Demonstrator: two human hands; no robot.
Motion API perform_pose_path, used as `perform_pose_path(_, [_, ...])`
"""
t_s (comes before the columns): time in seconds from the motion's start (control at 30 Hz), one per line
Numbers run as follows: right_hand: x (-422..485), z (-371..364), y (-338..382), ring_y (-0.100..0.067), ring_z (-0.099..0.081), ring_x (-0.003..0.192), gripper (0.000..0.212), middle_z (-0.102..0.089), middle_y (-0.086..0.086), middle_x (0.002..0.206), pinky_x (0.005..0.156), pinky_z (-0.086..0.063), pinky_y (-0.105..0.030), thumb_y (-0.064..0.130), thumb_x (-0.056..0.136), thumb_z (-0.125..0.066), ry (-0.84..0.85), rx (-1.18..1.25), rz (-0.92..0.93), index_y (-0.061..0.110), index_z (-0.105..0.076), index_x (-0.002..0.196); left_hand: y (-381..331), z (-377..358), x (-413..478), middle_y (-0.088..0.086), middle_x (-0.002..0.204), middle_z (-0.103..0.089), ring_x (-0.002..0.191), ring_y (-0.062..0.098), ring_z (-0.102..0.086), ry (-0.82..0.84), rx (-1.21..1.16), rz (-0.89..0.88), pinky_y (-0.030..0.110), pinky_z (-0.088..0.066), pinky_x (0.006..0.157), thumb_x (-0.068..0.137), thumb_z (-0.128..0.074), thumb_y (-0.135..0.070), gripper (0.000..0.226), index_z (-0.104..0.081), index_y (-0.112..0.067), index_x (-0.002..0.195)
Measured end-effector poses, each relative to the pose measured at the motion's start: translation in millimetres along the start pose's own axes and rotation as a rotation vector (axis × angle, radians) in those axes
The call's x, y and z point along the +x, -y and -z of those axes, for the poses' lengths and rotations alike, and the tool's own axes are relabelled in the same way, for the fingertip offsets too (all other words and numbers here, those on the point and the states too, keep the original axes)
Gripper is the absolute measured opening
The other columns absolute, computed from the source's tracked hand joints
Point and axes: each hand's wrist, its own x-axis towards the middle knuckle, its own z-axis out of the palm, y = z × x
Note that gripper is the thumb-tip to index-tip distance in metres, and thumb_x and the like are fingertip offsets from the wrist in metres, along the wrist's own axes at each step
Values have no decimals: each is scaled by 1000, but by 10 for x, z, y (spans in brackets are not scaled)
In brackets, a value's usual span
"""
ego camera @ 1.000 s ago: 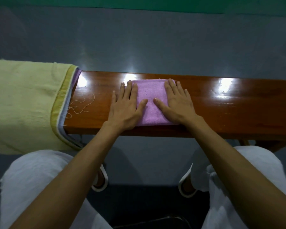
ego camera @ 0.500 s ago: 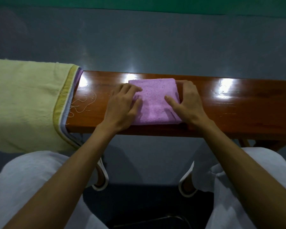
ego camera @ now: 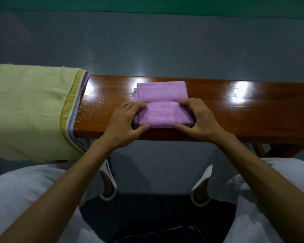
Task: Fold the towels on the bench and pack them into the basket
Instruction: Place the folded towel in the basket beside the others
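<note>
A glossy brown counter [ego camera: 253,106] crosses a grey floor. At nine o'clock a yellow towel [ego camera: 30,111] drapes over its end, with loose threads [ego camera: 89,109] trailing beside it. The left hand [ego camera: 125,123] pinches the near-left edge of the purple towel [ego camera: 161,95], which lies at centre. The right hand [ego camera: 200,118] pinches its near-right edge. Each grip is narrow and holds cloth. The near half looks puffy, so uneven hands could skew the fold or drag the towel off the six-o'clock edge. No basket shows.
</note>
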Motion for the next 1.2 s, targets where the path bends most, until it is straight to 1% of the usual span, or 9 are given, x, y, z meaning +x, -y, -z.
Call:
perform_pose_path(0.1, [2, 8, -14, -19, -52, 111, 90, -57, -7, 130, 93, -48, -33, 70, 70, -72, 11, -61, 20, 14, -50, 136, -23, 6, -19, -1, 143, -51, 125, 12, -44, -3, 50, -20, 36, -43, 100, 76, -75, -63, 84, -45, -26, 145])
perform_pose_path(0.3, [-12, 37, 15, -18, -50, 114, 103, -53, -6, 135, 94, -53, -39, 73, 62, -76, 57, -28, -3, 16, -44, 142, -29, 49, -22, 2, 141, -52, 124, 17, -49, 13, 49, -44, 34, -44, 100, 67, -86, -63, 95, -45, -22, 143])
perform_pose_path(0.47, [-62, 52, 36, -19, -47, 118, 107, -51, -6, 135, 97, -52, -43, 48, 57, -96, 61, -34, 14, 13, -43, 143, 18, 75, -10, 0, 134, -54, 116, 17, -55, 32, -2, -50, 41, -58, 92, 58, -95, -47, 92, -48, -23, 133])
perform_pose_path(0.67, [-93, -4, 25, -22, -50, 122, 116, -55, -6, 134, 100, -51, -41, 39, 54, -98, 31, 1, 9, 10, -35, 147, 35, 85, -46, -2, 126, -56, 110, 16, -57, 23, -92, -62, 37, -60, 87, 60, -97, -35, 83, -50, -22, 127])
perform_pose_path(0.77, [-112, -6, 35, -24, -54, 119, 108, -57, -8, 132, 97, -54, -43, 39, 56, -96, 15, 7, 39, 8, -38, 141, 8, 101, -83, -2, 122, -58, 107, 17, -58, 26, -99, -70, 39, -60, 84, 63, -92, -27, 75, -51, -21, 126])
perform_pose_path(0.9, [-124, 3, 45, -24, -62, 111, 89, -65, -7, 122, 92, -56, -47, 44, 62, -81, -27, 52, 65, 8, -38, 132, -47, 148, -111, -2, 112, -63, 99, 16, -60, -10, -123, -57, 39, -60, 79, 73, -78, -22, 53, -55, -20, 121])
perform_pose_path(1.03, [-105, 73, 77, -20, -67, 97, 70, -69, -6, 111, 83, -61, -39, 38, 68, -74, -53, 158, 18, 10, -43, 124, -10, 142, -112, -3, 106, -66, 98, 19, -62, -27, -166, -34, 44, -59, 76, 85, -74, -28, 30, -65, -19, 112])
perform_pose_path(1.13, [-61, 125, 87, -17, -67, 88, 42, -66, -4, 102, 71, -62, -36, 22, 81, -74, -76, 210, -15, 10, -51, 114, -32, 153, -86, 3, 114, -70, 102, 18, -66, -58, -257, 43, 41, -62, 79, 97, -68, -31, 31, -67, -17, 125])
perform_pose_path(1.2, [-14, 169, 84, -17, -66, 89, 24, -65, -2, 100, 71, -62, -38, 17, 90, -71, -74, 227, -50, 11, -56, 108, -77, 185, -42, 2, 116, -69, 100, 12, -67, -66, -322, 97, 38, -63, 77, 103, -60, -33, 33, -64, -18, 132])
